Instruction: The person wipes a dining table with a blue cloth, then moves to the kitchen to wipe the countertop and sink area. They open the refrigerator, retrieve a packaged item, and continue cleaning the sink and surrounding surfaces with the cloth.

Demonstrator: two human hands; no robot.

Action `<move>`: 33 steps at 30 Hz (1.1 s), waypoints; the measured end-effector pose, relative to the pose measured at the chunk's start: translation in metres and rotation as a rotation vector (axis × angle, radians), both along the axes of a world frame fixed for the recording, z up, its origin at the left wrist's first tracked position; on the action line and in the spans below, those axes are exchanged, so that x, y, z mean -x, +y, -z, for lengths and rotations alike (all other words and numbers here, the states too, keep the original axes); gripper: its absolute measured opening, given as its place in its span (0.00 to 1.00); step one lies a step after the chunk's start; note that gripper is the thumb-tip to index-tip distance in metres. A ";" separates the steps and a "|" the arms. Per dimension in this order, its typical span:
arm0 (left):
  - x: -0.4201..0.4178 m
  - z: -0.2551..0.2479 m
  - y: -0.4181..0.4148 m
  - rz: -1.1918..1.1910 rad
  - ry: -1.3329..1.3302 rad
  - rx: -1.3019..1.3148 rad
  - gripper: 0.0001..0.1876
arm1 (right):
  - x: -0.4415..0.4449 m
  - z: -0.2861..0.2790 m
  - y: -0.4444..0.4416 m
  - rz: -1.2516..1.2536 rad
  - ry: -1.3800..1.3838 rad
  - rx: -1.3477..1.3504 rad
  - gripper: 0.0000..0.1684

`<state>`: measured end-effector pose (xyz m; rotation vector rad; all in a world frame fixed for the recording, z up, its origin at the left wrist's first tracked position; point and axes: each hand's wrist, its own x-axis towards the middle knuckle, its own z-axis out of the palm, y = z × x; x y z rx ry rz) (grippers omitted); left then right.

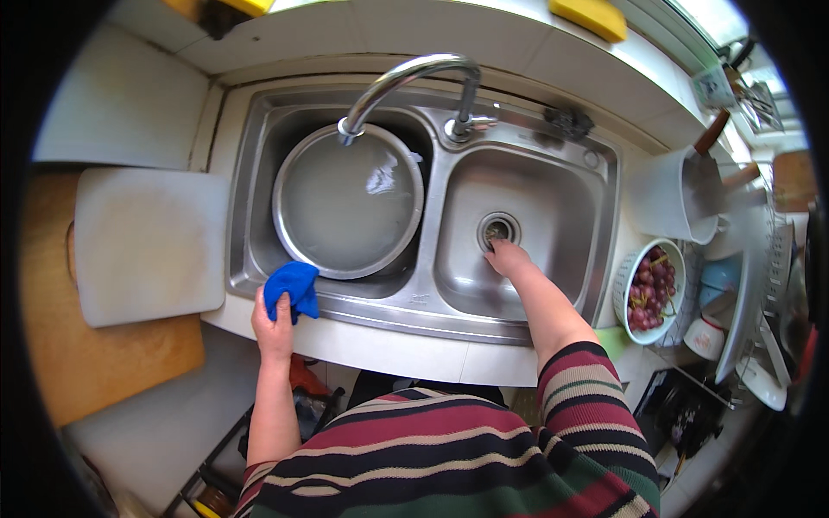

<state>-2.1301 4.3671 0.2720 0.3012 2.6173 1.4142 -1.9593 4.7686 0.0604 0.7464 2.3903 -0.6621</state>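
Note:
My left hand (pixel 275 324) grips a folded blue cloth (pixel 293 288) over the front rim of the left sink basin. Down in the right basin (pixel 537 194), my right hand (pixel 508 258) reaches to the drain strainer (pixel 497 230), fingertips at its edge. Bits of food waste seem to lie in the strainer. Whether the fingers hold anything is hidden. A round metal basin (pixel 350 201) full of cloudy water fills most of the left sink. Above it curves the spout of a chrome faucet (pixel 414 68); no water runs from it.
At left, a white cutting board (pixel 152 246) overlaps a wooden board (pixel 149 356). To the right stand a colander of red grapes (pixel 653 291), a white knife holder (pixel 667 194) and a dish rack with bowls. A dark scouring pad (pixel 570 123) sits behind the right basin; a yellow sponge (pixel 589 18) rests on the ledge.

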 end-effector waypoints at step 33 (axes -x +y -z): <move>-0.127 0.031 -0.099 0.263 0.378 0.071 0.18 | 0.047 -0.249 -0.217 -0.648 1.083 -0.061 0.15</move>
